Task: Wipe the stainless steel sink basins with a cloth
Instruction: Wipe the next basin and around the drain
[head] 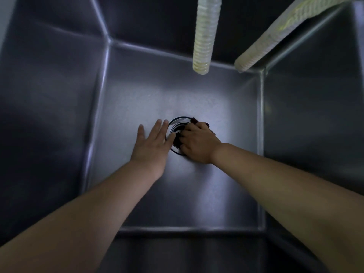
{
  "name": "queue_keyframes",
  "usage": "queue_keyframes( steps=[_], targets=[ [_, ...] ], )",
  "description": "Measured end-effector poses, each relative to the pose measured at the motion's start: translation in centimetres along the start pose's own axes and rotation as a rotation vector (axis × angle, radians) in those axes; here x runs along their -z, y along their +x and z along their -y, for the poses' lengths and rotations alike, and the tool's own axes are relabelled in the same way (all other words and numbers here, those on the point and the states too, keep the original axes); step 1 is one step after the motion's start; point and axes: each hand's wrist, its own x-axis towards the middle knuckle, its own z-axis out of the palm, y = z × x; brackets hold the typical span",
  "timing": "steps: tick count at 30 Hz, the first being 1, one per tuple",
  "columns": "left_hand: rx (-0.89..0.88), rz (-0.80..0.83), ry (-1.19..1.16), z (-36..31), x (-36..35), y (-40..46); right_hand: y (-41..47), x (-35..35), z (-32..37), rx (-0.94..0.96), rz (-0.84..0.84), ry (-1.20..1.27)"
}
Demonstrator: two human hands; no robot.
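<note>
Both bare arms reach deep down into a steel sink basin (137,194), dim at the walls and brighter on the floor around the drain (178,123). The right hand (199,143) sits right on top of the drain, fingers curled and clenched around a dark cloth (194,120), which is bunched under the palm and pressed onto the drain ring. Only bits of the cloth show: a dark reddish tuft past the knuckles on the far side, another edge by the wrist, and a fold between the fingers over the drain opening. The hand covers most of the right half of the drain, so what lies under it is hidden.

The left hand (152,143) lies just beside it on the basin floor, fingers straight and spread, holding nothing. Its fingertips reach the left rim of the drain, and its thumb nearly meets the fingers of the other hand.

Two pale ribbed hoses hang into the basin from above. One hose (205,34) drops almost straight down, its open end hovering over the far part of the floor, well apart from the hands. The second hose (262,48) comes in at a slant from the upper right, ending near the far right corner. Neither touches the cloth.
</note>
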Motion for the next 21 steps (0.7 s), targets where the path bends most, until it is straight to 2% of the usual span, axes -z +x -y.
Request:
queue_keyframes(
  steps=[5,14,18,21],
  targets=[
    [-0.036,0.107,0.115,1.6,0.7,2.1,0.0,-0.2,-0.1,0.0,0.025,-0.051],
    [-0.026,0.127,0.284,0.9,0.5,3.1,0.3,-0.1,1.3,-0.116,0.058,-0.23],
    [-0.016,0.125,0.298,0.5,0.6,3.0,0.3,0.1,1.8,-0.111,0.033,-0.138],
    [-0.015,0.127,0.276,0.4,0.6,3.0,-0.1,-0.1,1.5,-0.189,-0.051,0.07]
  ],
)
